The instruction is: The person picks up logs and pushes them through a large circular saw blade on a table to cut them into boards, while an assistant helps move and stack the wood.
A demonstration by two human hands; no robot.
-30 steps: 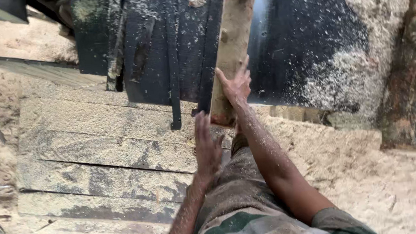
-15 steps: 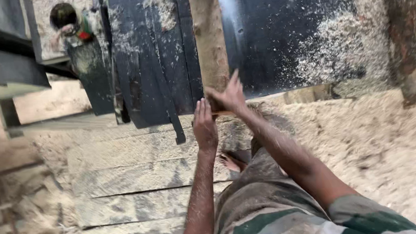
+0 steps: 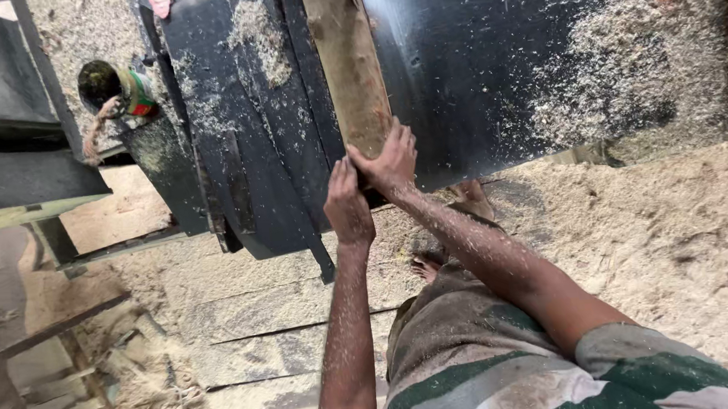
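The black machine table fills the upper frame, its surface strewn with sawdust, thickest toward the right. Below it the floor lies under a deep layer of sawdust, with flat boards bedded in it to the left. A long pale wooden plank runs along the slot between the two dark metal sections of the table, its near end at my hands. My right hand presses flat against that near end, fingers spread over the wood. My left hand sits just beside and below it, fingers curled against the same end; I cannot tell whether it grips or only pushes. Left of the machine a small green tin stands beside the metal frame.
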